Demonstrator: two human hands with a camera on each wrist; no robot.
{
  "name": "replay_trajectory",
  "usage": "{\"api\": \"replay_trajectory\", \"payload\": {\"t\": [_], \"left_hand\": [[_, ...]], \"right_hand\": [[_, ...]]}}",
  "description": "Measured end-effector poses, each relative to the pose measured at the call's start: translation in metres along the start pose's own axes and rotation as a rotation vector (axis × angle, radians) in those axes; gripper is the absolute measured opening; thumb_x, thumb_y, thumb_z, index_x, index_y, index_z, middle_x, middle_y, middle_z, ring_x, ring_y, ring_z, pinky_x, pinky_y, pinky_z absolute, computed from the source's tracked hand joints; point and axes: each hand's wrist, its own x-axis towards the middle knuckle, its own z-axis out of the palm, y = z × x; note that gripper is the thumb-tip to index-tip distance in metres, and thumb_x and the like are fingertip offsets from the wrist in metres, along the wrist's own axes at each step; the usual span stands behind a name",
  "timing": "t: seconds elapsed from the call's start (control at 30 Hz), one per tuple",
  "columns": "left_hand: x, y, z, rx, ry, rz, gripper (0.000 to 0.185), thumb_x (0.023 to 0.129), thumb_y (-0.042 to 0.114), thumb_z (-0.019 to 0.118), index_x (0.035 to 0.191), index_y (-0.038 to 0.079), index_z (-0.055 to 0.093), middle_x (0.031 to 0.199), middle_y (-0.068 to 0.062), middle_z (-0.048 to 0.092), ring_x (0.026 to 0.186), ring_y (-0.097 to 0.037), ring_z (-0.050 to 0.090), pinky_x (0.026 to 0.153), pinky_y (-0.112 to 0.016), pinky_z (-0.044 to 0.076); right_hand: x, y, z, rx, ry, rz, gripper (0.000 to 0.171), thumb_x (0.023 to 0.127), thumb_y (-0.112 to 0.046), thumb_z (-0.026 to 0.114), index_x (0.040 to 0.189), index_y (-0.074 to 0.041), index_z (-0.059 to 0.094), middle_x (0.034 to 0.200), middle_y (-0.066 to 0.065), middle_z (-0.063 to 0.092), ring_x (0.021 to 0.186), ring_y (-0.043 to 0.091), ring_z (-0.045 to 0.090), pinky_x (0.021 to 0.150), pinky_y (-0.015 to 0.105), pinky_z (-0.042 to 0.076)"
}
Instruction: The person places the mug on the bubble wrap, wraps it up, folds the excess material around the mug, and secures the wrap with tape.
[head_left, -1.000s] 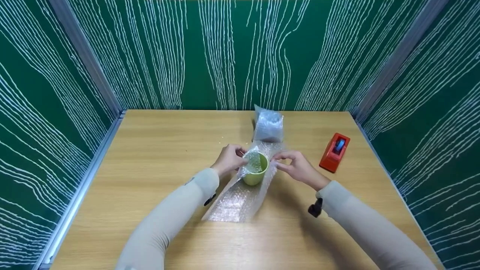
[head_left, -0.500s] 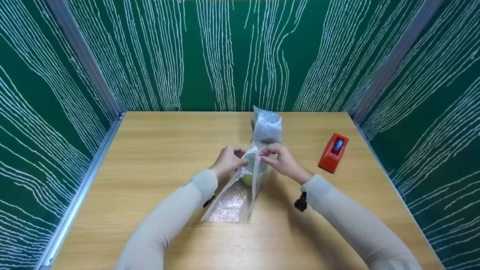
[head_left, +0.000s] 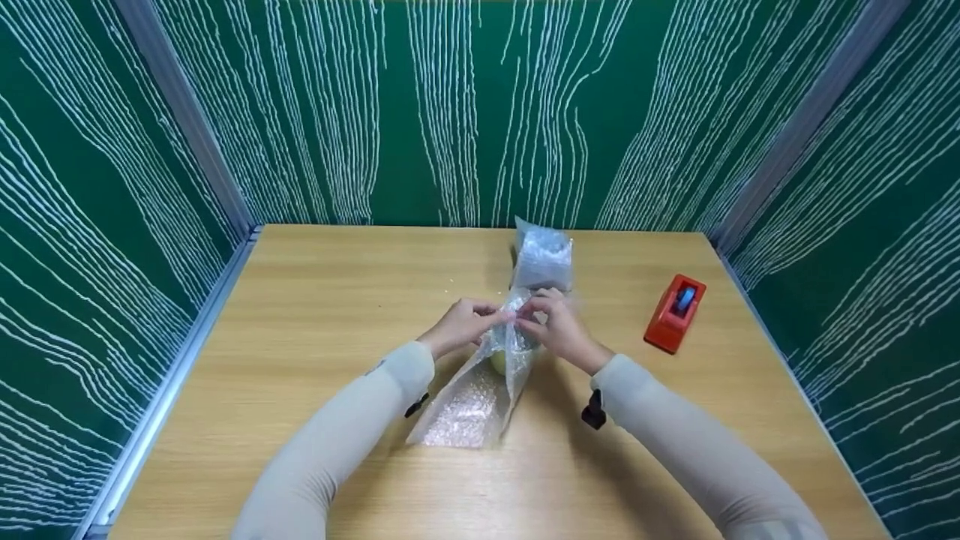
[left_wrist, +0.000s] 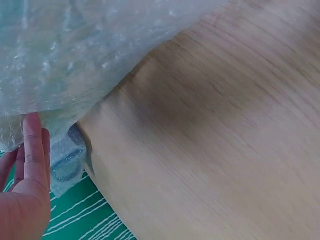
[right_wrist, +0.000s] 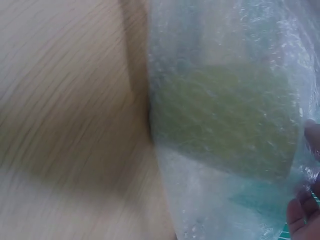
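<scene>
A yellow-green cup (head_left: 498,363) stands on a strip of bubble wrap (head_left: 461,416), whose two sides are drawn up around it. Through the film in the right wrist view the cup (right_wrist: 225,120) shows as a pale green shape. My left hand (head_left: 461,328) pinches the left side of the wrap at the cup's rim. Opposite it, my right hand (head_left: 559,328) pinches the right side, and the fingertips of both hands meet over the cup's mouth. The rim is hidden under film and fingers. In the left wrist view the left hand's fingers (left_wrist: 34,150) lie along the wrap's edge.
Behind the hands, the roll of bubble wrap (head_left: 544,259) sits near the wooden table's (head_left: 337,285) back edge, joined to the strip. A red tape dispenser (head_left: 675,315) with blue tape lies to the right. Green panels with white lines (head_left: 420,112) stand around the table.
My right hand has moved left, bringing the wrap's right side across the cup's mouth to the left hand. The cup, open to view a second ago, is now mostly covered.
</scene>
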Motion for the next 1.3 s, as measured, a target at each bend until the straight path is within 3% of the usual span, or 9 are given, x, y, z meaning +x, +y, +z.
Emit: {"api": "replay_trajectory", "payload": {"t": [0.1, 0.23, 0.4, 0.57, 0.77, 0.93, 1.1, 1.3], "left_hand": [[-0.001, -0.001, 0.000, 0.030, -0.028, 0.027, 0.050, 0.097, 0.051, 0.079, 0.135, 0.020, 0.076, 0.127, -0.003, 0.075, 0.116, -0.021, 0.067, 0.096, -0.040, 0.062], [0.000, -0.001, 0.001, 0.048, -0.029, 0.053, 0.048, 0.096, 0.037, 0.082, 0.136, 0.013, 0.074, 0.124, -0.006, 0.074, 0.112, -0.021, 0.067, 0.093, -0.036, 0.063], [0.000, 0.002, 0.001, 0.077, -0.018, 0.054, 0.055, 0.092, 0.042, 0.086, 0.134, 0.010, 0.072, 0.124, -0.007, 0.073, 0.112, -0.021, 0.066, 0.096, -0.037, 0.061], [-0.002, 0.004, 0.005, 0.110, -0.026, 0.043, 0.072, 0.082, 0.043, 0.095, 0.137, 0.009, 0.064, 0.126, -0.007, 0.068, 0.114, -0.022, 0.065, 0.103, -0.040, 0.059], [0.001, 0.003, 0.007, 0.143, -0.044, 0.075, 0.065, 0.085, 0.026, 0.089, 0.138, 0.002, 0.060, 0.130, -0.012, 0.067, 0.114, -0.024, 0.065, 0.103, -0.039, 0.059], [0.002, 0.002, 0.001, 0.142, -0.070, 0.094, 0.056, 0.084, 0.017, 0.085, 0.133, 0.000, 0.063, 0.128, -0.015, 0.066, 0.115, -0.027, 0.065, 0.106, -0.041, 0.059], [0.004, -0.003, -0.008, 0.084, -0.132, 0.068, 0.054, 0.086, 0.012, 0.084, 0.136, 0.000, 0.066, 0.132, -0.017, 0.069, 0.120, -0.030, 0.066, 0.107, -0.041, 0.058], [0.002, -0.005, -0.012, 0.060, -0.150, 0.022, 0.058, 0.091, 0.012, 0.082, 0.146, 0.001, 0.064, 0.138, -0.017, 0.068, 0.118, -0.025, 0.067, 0.102, -0.033, 0.059]], "right_hand": [[-0.001, 0.003, 0.004, -0.023, 0.032, -0.044, 0.010, 0.088, -0.005, 0.088, 0.093, -0.002, 0.080, 0.100, 0.013, 0.072, 0.105, 0.036, 0.062, 0.096, 0.051, 0.051], [-0.004, 0.006, 0.008, -0.005, 0.053, -0.072, 0.015, 0.084, 0.000, 0.089, 0.093, -0.001, 0.077, 0.103, 0.016, 0.070, 0.107, 0.038, 0.062, 0.099, 0.054, 0.051], [-0.006, 0.008, 0.010, -0.004, 0.091, -0.067, 0.026, 0.079, 0.002, 0.090, 0.099, -0.001, 0.073, 0.109, 0.018, 0.067, 0.109, 0.039, 0.060, 0.097, 0.053, 0.052], [-0.008, 0.007, 0.011, 0.021, 0.112, -0.045, 0.027, 0.080, 0.004, 0.089, 0.101, 0.000, 0.072, 0.111, 0.019, 0.065, 0.108, 0.039, 0.060, 0.093, 0.052, 0.055], [-0.012, 0.009, 0.011, 0.043, 0.154, -0.068, 0.018, 0.087, 0.002, 0.087, 0.100, 0.000, 0.076, 0.111, 0.018, 0.068, 0.109, 0.037, 0.064, 0.095, 0.054, 0.059], [-0.016, 0.014, 0.008, 0.020, 0.238, -0.178, 0.017, 0.085, 0.004, 0.087, 0.098, -0.001, 0.079, 0.112, 0.018, 0.073, 0.111, 0.039, 0.066, 0.101, 0.053, 0.055], [-0.023, 0.016, 0.005, -0.038, 0.300, -0.336, 0.019, 0.081, 0.009, 0.087, 0.097, 0.000, 0.080, 0.107, 0.017, 0.073, 0.106, 0.040, 0.066, 0.096, 0.054, 0.054], [-0.035, 0.016, 0.003, -0.145, 0.228, -0.450, 0.024, 0.082, 0.007, 0.086, 0.104, -0.002, 0.081, 0.109, 0.018, 0.075, 0.106, 0.039, 0.066, 0.090, 0.054, 0.060]]}}
